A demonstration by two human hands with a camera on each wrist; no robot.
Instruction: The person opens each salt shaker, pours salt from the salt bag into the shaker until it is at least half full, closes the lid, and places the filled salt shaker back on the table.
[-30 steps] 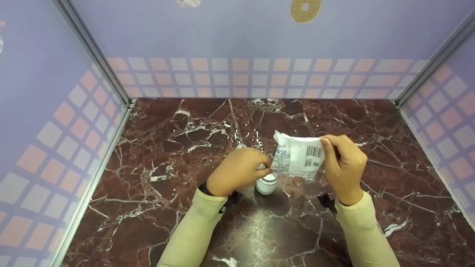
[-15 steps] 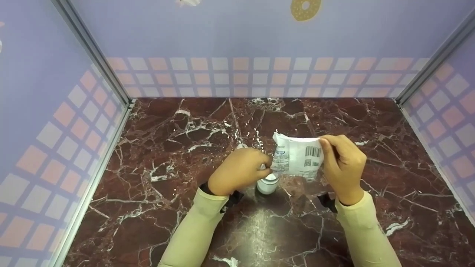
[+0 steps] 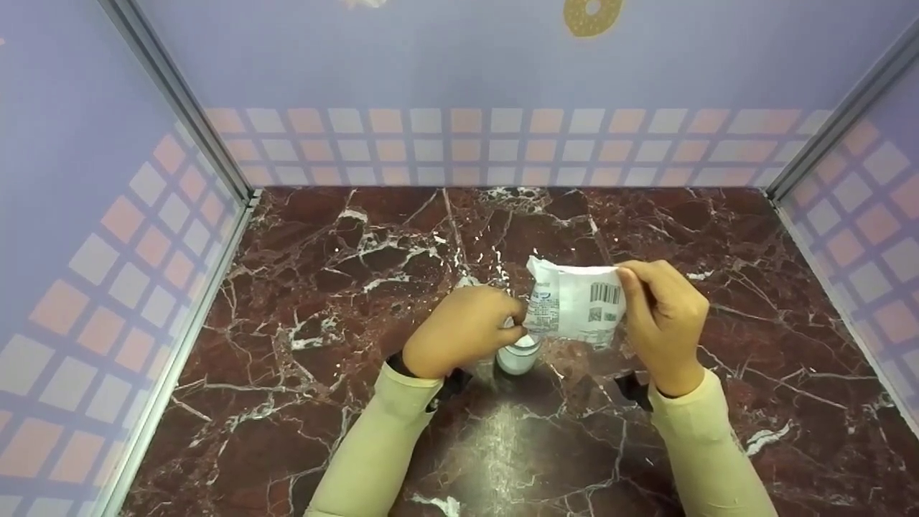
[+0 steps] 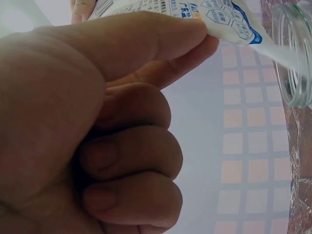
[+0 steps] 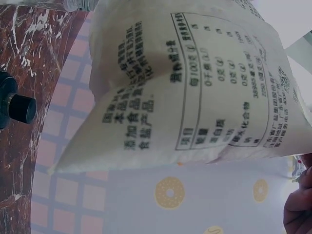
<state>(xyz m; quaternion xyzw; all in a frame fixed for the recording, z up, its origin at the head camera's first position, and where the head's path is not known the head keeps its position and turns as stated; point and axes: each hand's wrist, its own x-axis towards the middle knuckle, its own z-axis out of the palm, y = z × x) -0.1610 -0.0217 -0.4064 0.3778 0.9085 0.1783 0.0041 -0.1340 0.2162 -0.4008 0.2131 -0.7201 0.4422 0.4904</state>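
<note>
A white salt bag (image 3: 578, 305) with printed text and a barcode is tilted above a small glass jar (image 3: 518, 357). My right hand (image 3: 664, 323) pinches the bag's upper right corner between thumb and fingers. At the lower left end, my left hand (image 3: 467, 330) pinches the bag near its mouth. The left wrist view shows white salt (image 4: 274, 51) streaming from the bag's corner into the jar's open mouth. White salt is visible in the jar, but my left hand and the bag partly hide its rim. The bag's printed back fills much of the right wrist view.
The jar stands on a dark red marbled table (image 3: 344, 445) with white veins and scattered white specks behind my left hand. Patterned panels (image 3: 474, 64) enclose the back and both sides. A black piece (image 5: 19, 107), its kind unclear, shows in the right wrist view.
The bag has shifted very slightly left with my right hand. My left hand keeps almost the same place and pinch. The head view has tilted down a little.
</note>
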